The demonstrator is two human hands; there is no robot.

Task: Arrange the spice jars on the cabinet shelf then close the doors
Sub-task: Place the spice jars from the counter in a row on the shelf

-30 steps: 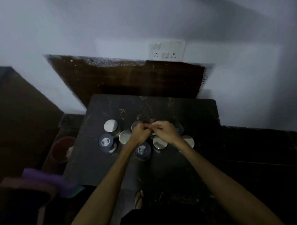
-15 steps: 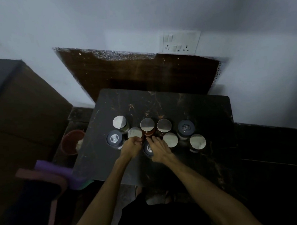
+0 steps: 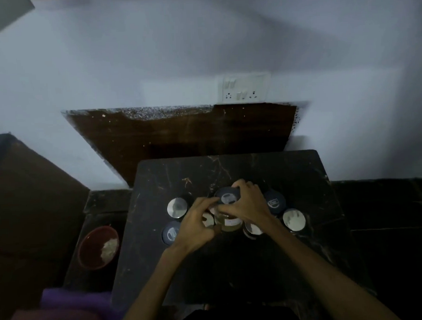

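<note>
Several spice jars stand in a cluster on a dark marbled table [image 3: 234, 267]. My right hand [image 3: 249, 204] grips the dark-lidded jar [image 3: 227, 197] round its lid, lifted above the others so its glass body and label show. My left hand [image 3: 196, 225] curls against that jar's lower left side. Around them stand a silver-lidded jar [image 3: 177, 207], a dark-lidded jar [image 3: 171, 233], another dark-lidded jar [image 3: 274, 201] and a silver-lidded jar [image 3: 294, 219]. Other jars are partly hidden under my hands.
A red bowl [image 3: 97, 247] with white contents sits on a low dark ledge left of the table. A brown board [image 3: 187, 134] leans on the wall behind, under a switch panel [image 3: 243, 88]. A purple object [image 3: 73, 301] lies bottom left.
Both hands moved from the jars at the near edge of the cluster up to a dark-lidded jar. That jar now sits higher, held by its lid. The camera tilted upward.
</note>
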